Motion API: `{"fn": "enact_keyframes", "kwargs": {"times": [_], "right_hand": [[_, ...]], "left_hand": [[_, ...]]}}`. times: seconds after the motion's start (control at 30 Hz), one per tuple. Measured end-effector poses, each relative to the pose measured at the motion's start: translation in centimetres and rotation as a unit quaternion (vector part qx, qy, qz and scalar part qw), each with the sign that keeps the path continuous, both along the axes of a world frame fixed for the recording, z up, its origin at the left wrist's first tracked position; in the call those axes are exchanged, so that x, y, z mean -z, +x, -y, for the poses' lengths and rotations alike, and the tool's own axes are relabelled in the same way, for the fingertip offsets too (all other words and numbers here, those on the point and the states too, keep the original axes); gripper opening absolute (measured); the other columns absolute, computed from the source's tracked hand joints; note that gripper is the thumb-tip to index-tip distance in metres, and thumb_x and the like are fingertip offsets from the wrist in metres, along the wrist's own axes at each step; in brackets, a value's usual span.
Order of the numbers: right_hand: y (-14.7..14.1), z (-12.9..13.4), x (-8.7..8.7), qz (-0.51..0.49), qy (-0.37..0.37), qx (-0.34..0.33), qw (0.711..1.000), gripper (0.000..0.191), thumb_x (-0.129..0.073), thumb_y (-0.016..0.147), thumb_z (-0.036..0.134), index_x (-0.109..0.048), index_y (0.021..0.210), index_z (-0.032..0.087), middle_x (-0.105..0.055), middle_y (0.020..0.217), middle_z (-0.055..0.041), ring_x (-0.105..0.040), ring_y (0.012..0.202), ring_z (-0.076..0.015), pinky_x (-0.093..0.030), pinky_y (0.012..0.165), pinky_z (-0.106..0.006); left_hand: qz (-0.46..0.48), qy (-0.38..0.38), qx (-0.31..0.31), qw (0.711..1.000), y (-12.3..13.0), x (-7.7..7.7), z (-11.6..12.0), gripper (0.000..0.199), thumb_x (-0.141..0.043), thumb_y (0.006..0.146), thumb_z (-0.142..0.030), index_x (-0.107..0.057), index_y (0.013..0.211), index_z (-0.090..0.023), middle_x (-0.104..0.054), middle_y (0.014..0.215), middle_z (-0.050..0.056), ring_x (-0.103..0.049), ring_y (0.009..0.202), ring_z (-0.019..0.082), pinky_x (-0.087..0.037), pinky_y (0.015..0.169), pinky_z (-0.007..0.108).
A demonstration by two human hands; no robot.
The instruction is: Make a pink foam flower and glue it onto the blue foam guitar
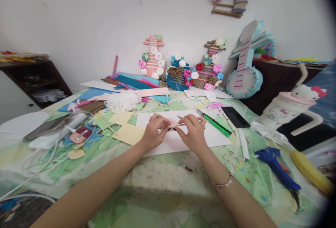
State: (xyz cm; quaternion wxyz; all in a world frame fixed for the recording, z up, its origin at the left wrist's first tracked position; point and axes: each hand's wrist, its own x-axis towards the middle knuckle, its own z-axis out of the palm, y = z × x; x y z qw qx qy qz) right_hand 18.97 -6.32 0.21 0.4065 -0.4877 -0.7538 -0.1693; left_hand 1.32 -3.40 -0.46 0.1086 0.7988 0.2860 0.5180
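Both hands meet over a white sheet [216, 135] on the table. My left hand [156, 132] pinches a small pale pink paper piece [173, 124] from the left, its fingers closed. Gripping the same piece from the right is my right hand [193, 130], thumb and fingers pressed together. A thin light strip or stick runs under the right fingers; its exact kind is unclear. Just beyond the right hand, a green utility knife [217, 126] lies on the sheet. Yellow paper pieces [130, 133] lie left of the left hand.
A blue glue gun [278, 168], a phone [235, 116] and a white tumbler [285, 107] stand or lie at right. Several flower-decorated paper instruments [178, 77] lean on the wall. White shredded paper [123, 101], coloured sheets [136, 81] and cables [56, 147] occupy the left.
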Motion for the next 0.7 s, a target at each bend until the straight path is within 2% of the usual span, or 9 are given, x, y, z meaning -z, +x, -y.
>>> {"fn": "enact_keyframes", "kwargs": {"times": [0.17, 0.33, 0.47, 0.7], "right_hand": [[0.02, -0.03, 0.08, 0.004, 0.006, -0.003, 1.000, 0.010, -0.061, 0.084, 0.028, -0.058, 0.082, 0.019, -0.060, 0.085, -0.0016, -0.056, 0.086, -0.0174, -0.022, 0.082, -0.036], [0.01, 0.06, -0.01, 0.019, -0.001, 0.003, 1.000, 0.006, -0.059, 0.085, 0.023, -0.059, 0.081, 0.019, -0.059, 0.085, -0.0015, -0.056, 0.085, -0.0169, -0.023, 0.082, -0.036], [0.00, 0.04, -0.03, 0.015, -0.003, 0.002, 1.000, 0.004, -0.059, 0.084, 0.017, -0.059, 0.081, 0.020, -0.060, 0.086, -0.0011, -0.055, 0.084, -0.0159, -0.022, 0.081, -0.036], [-0.02, -0.08, 0.06, 0.022, -0.004, -0.001, 1.000, 0.014, -0.054, 0.081, 0.007, -0.059, 0.084, 0.020, -0.062, 0.090, -0.0027, -0.056, 0.084, -0.0164, -0.023, 0.080, -0.035]], "left_hand": [[-0.069, 0.077, -0.054, 0.993, -0.07, 0.49, -0.22, 0.012, -0.054, 0.081, -0.009, -0.057, 0.085, -0.019, -0.065, 0.078, 0.004, -0.052, 0.086, 0.022, -0.042, 0.078, 0.039], [-0.104, 0.106, -0.080, 0.986, -0.04, 0.65, -0.38, 0.012, -0.052, 0.083, -0.011, -0.059, 0.087, -0.020, -0.066, 0.077, 0.004, -0.053, 0.088, 0.023, -0.039, 0.079, 0.039], [-0.101, 0.119, -0.089, 0.984, -0.02, 0.60, -0.42, 0.012, -0.052, 0.084, -0.011, -0.059, 0.086, -0.020, -0.067, 0.077, 0.004, -0.053, 0.087, 0.022, -0.039, 0.079, 0.039], [-0.078, 0.143, -0.115, 0.980, -0.17, 0.53, -0.48, 0.014, -0.053, 0.085, -0.012, -0.062, 0.079, -0.020, -0.068, 0.076, 0.003, -0.055, 0.083, 0.021, -0.039, 0.078, 0.039]]}}
